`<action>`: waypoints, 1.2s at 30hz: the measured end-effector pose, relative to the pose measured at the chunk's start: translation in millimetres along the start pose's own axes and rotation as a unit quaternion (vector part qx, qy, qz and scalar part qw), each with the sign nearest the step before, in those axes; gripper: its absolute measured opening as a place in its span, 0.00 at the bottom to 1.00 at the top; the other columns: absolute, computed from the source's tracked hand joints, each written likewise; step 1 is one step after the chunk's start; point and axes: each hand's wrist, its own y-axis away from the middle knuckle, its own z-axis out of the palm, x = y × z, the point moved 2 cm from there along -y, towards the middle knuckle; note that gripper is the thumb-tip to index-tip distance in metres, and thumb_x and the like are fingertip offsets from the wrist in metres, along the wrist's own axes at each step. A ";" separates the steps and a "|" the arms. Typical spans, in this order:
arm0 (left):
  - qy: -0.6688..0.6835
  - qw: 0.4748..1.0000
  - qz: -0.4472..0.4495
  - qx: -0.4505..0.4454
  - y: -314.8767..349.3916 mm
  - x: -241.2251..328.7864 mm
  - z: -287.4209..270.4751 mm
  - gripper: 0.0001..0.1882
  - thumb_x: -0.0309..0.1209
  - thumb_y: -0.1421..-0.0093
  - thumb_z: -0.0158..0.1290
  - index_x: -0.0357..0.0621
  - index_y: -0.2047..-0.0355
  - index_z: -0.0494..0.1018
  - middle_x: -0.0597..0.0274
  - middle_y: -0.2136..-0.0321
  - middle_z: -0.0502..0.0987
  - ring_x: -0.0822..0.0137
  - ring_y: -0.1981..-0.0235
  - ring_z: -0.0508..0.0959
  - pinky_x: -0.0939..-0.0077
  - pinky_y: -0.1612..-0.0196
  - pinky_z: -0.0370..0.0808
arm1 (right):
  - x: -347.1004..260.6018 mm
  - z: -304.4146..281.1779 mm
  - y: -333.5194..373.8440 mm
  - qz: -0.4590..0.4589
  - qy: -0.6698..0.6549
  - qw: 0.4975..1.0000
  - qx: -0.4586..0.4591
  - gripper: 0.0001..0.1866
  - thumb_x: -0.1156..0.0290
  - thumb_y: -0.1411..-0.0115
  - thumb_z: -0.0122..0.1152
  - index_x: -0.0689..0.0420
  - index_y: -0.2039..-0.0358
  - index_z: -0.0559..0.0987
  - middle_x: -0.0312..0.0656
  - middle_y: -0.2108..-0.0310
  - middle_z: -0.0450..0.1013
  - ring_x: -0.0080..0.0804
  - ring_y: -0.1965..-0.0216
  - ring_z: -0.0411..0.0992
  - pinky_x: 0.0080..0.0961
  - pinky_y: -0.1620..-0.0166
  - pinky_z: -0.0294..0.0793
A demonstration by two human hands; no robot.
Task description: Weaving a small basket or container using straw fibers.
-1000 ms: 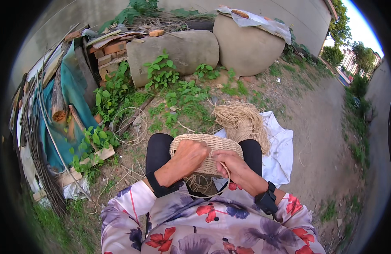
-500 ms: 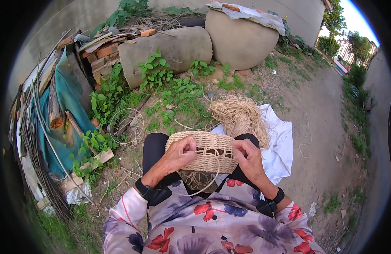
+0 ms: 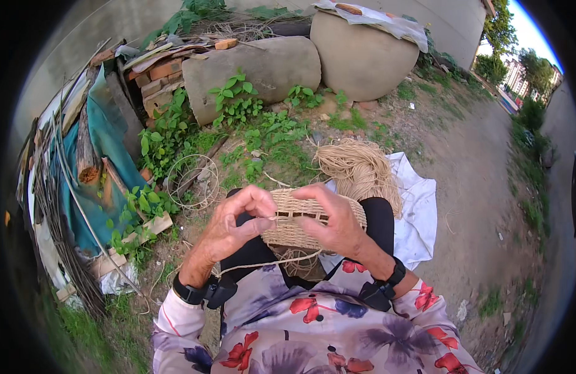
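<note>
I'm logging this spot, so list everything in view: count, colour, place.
Basket: one, tan, centre
Cord: some, tan, below basket
Sheet: one, white, ground right of basket
Hank: one, tan, on sheet
Coil: one, pale, ground left of basket
Jar: one, grey, top
Cylinder: one, grey, left of jar
Bricks: several, reddish, left of cylinder
Tarp: one, teal, far left
Plants: many, green, before cylinder
Trees: several, green, upper right
Wall: one, grey, behind jar
Shirt: one, pale floral, bottom
Wristbands: two, black, lower centre
Left hand: one, bare, basket's left end
Right hand: one, bare, basket's right end
</note>
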 end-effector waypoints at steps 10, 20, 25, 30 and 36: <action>0.156 0.986 -0.054 0.027 -18.2 -58.9 19.9 0.16 0.24 0.41 0.56 0.44 0.53 0.67 0.61 0.69 0.79 0.73 0.73 0.78 0.77 0.72 0.74 | 2.1 5.8 26.9 0.063 0.043 0.997 0.017 0.07 0.78 0.44 0.62 0.61 0.64 0.78 0.44 0.73 0.75 0.37 0.72 0.76 0.29 0.69 0.73; -0.306 0.943 0.081 0.104 -11.0 -85.3 35.9 0.15 0.21 0.42 0.52 0.43 0.54 0.72 0.51 0.73 0.81 0.55 0.74 0.82 0.67 0.70 0.76 | 20.1 9.7 17.7 0.082 0.195 0.975 -0.060 0.02 0.76 0.50 0.58 0.60 0.77 0.76 0.47 0.80 0.73 0.44 0.77 0.74 0.36 0.72 0.71; -0.325 0.933 0.143 0.065 -8.9 -83.8 47.6 0.28 0.18 0.47 0.47 0.43 0.43 0.65 0.40 0.74 0.76 0.39 0.73 0.77 0.48 0.72 0.73 | 19.5 20.0 11.1 0.062 0.269 0.958 -0.083 0.04 0.75 0.51 0.58 0.60 0.78 0.73 0.49 0.79 0.73 0.48 0.77 0.74 0.42 0.72 0.70; -0.259 0.959 0.107 0.029 -11.3 -95.5 51.5 0.37 0.16 0.46 0.43 0.49 0.34 0.55 0.38 0.78 0.75 0.40 0.75 0.77 0.53 0.72 0.74 | 30.2 33.0 17.8 0.056 0.325 0.935 -0.133 0.04 0.73 0.48 0.58 0.59 0.75 0.73 0.49 0.79 0.74 0.49 0.77 0.75 0.44 0.73 0.71; -0.105 0.993 -0.011 0.049 -25.5 -81.6 51.9 0.32 0.21 0.37 0.45 0.61 0.34 0.57 0.63 0.80 0.76 0.74 0.85 0.74 0.76 0.80 0.74 | 29.1 25.9 30.6 0.049 0.360 0.928 -0.086 0.06 0.70 0.45 0.57 0.58 0.75 0.72 0.48 0.81 0.74 0.47 0.80 0.75 0.44 0.76 0.71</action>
